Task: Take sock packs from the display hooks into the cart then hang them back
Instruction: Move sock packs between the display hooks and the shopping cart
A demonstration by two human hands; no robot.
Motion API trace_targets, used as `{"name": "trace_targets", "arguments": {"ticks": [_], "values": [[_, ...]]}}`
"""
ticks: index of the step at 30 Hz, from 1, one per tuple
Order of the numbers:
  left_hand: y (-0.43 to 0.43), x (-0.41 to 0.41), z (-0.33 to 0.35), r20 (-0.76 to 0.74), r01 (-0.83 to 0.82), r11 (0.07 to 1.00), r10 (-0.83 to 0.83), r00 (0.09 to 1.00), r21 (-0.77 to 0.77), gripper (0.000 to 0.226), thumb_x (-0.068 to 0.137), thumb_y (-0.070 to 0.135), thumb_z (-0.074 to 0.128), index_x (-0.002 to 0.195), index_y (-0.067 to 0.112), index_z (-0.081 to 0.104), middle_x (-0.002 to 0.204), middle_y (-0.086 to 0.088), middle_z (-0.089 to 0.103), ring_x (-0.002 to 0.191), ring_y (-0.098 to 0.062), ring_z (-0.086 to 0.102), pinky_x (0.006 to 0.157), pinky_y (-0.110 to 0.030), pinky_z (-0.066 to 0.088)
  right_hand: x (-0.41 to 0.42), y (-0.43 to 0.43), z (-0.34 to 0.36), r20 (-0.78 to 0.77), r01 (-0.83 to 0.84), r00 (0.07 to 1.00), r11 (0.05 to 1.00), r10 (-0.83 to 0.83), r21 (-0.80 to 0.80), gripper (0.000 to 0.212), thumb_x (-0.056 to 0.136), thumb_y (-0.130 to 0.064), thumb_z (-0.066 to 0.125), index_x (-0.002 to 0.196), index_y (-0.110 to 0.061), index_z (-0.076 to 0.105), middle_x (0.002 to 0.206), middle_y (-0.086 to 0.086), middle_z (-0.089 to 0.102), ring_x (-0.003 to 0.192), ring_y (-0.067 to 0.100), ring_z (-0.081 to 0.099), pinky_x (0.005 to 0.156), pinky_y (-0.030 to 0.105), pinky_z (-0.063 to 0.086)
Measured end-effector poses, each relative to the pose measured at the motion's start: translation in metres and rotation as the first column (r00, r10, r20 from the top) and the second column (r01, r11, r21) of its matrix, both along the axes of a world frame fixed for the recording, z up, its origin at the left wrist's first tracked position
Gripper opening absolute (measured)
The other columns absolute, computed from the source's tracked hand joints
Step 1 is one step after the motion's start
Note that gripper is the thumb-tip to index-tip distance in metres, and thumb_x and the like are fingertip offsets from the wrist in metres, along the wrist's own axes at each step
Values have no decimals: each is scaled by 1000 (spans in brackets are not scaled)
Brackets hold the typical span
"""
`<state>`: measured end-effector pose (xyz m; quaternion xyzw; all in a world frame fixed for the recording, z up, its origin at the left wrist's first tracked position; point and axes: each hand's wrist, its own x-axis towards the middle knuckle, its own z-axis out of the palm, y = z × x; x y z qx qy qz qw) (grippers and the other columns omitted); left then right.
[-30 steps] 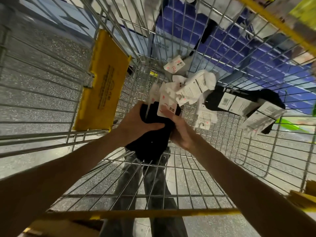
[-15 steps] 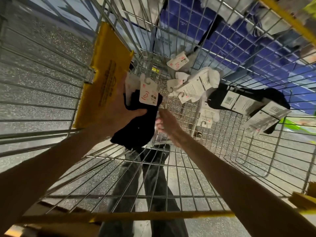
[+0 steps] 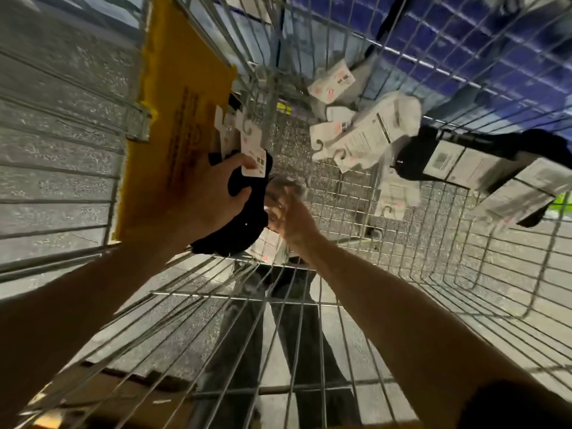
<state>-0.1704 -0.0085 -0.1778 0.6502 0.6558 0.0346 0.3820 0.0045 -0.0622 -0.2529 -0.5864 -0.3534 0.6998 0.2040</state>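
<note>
I look down into a wire shopping cart (image 3: 483, 274). My left hand (image 3: 210, 199) grips a bundle of black sock packs (image 3: 247, 221) with white hook tags (image 3: 247, 147), held up beside the cart's left wall. Just right of the bundle, my right hand (image 3: 289, 216) is low in the basket, motion-blurred, fingers stretched forward and holding nothing I can make out. A white-tagged pack (image 3: 267, 247) lies under it. More packs lie on the cart floor: a white pile (image 3: 368, 134), a black pack with barcode labels (image 3: 439, 161), and a white one (image 3: 394, 193).
A yellow plastic flap (image 3: 179, 119) hangs on the cart's left wall behind my left hand. Another tagged pack (image 3: 332, 83) leans at the far end. Blue shelving (image 3: 464, 41) shows beyond the cart. Speckled floor and my legs (image 3: 297, 351) show through the wires.
My right hand has let go of the black bundle and dropped toward the cart floor. My left hand has lifted the bundle up and to the left, against the yellow flap.
</note>
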Motion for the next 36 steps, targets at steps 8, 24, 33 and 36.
{"name": "trace_targets", "arguments": {"ticks": [8, 24, 33, 36], "values": [[-8, 0, 17, 64, -31, 999, 34, 997, -44, 35, 88, 24, 69, 116, 40, 55, 134, -15, 47, 124, -32, 43, 107, -43, 40, 45, 18, 3, 738, -824, 499, 513, 453, 242, 40, 95, -16, 60, 134, -7, 54, 145, 18, 43, 138, 26, 36, 117, 39, 26], [10, 4, 95, 63, -105, 986, 97, 993, 133, 33, 87, 19, 71, 109, 38, 58, 142, -11, 49, 133, -33, 39, 106, -45, 44, 116, 14, 146, -85, 75, 993, 989, -87, -129, 34, 89, -40, 49, 113, -21, 66, 108, 6, 71, 97, 28, 67, 78, 40, 58], [47, 57, 240, 345, -56, 991, 10, 939, 124, 25, 93, -5, 58, 105, 16, 67, 101, -3, 50, 100, -21, 52, 93, -23, 46, 99, 54, 287, -411, 273, 843, 934, -348, -231, 40, 68, -17, 60, 107, -6, 64, 101, 14, 68, 98, 32, 66, 93, 40, 50], [51, 70, 296, 376, -56, 990, 4, 927, 127, 34, 91, -4, 59, 104, 26, 69, 116, -15, 49, 111, -34, 51, 100, -49, 45, 111, 62, 346, -431, 307, 823, 928, -371, -213, 31, 80, -16, 46, 100, -10, 69, 91, 9, 73, 82, 23, 70, 73, 29, 56]]}}
